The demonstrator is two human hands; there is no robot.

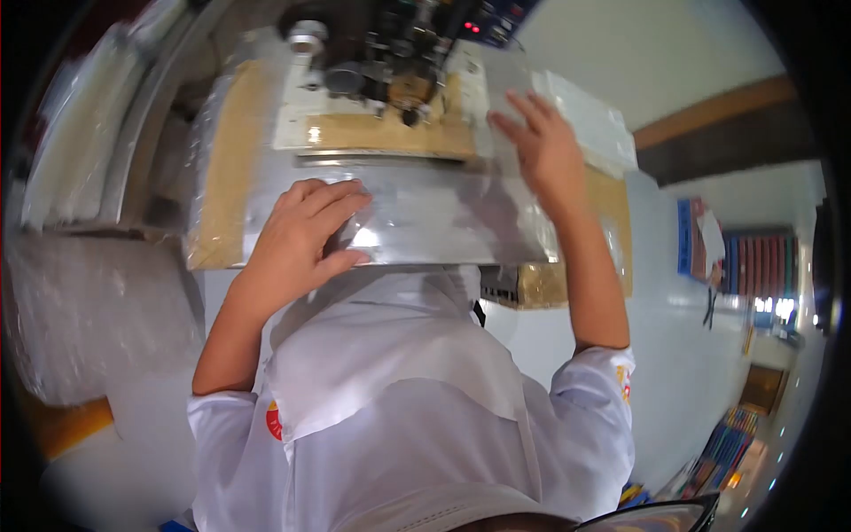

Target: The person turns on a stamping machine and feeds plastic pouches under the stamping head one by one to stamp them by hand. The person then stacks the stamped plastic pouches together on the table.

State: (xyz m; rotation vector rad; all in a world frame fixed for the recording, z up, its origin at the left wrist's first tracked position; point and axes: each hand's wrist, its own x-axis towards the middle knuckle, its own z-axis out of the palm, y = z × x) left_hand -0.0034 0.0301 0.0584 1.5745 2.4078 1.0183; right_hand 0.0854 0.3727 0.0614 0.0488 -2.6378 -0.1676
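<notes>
My left hand [310,226] rests at the front edge of a shiny metal work surface [425,208], its fingers bent over the top and the thumb apart from them. Nothing shows between its fingers. My right hand [545,146] is lifted over the right side of that surface, fingers spread, slightly blurred. Between and beyond the hands stands a machine [403,75] with dark metal parts and a round knob. Under it lies a tan taped plate [381,133] with a metal strip along its front.
Tan tape [235,168] covers the left of the surface. Plastic-wrapped bundles [84,133] and a clear plastic bag [102,310] sit farther left. A white plastic-wrapped stack [589,124] is beyond my right hand. A control box [496,18] with red lights stands at the back.
</notes>
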